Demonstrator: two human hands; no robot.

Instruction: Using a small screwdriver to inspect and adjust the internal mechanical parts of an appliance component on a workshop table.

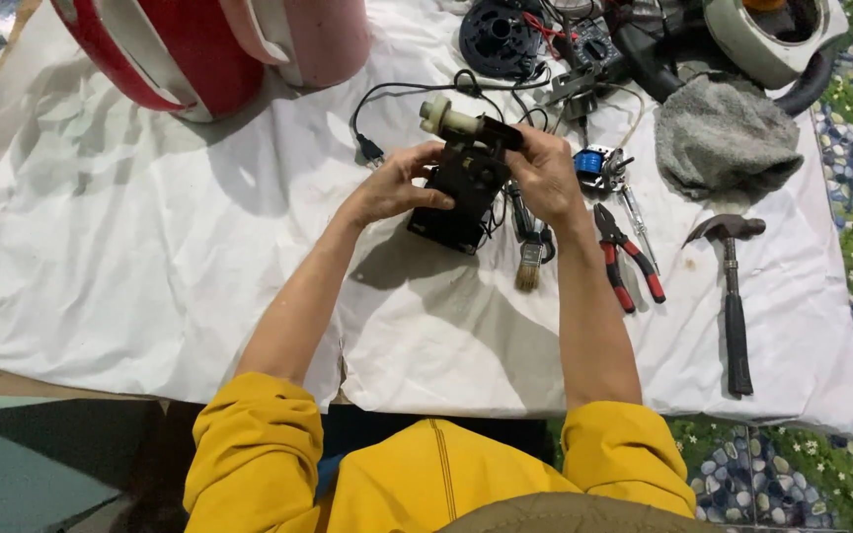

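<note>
Hands on black motor unit (463, 188), mid-job.
Left hand (394, 188) & right hand (545, 173): fingers closed round it, lifted off white sheet (150, 247); pliers (624, 252), hammer (733, 296) lie unused.

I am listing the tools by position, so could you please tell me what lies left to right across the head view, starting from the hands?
Left hand → black part → right hand → pliers → hammer.

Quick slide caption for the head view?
Both hands hold a black motor part over a white sheet beside pliers and hammer.
</note>
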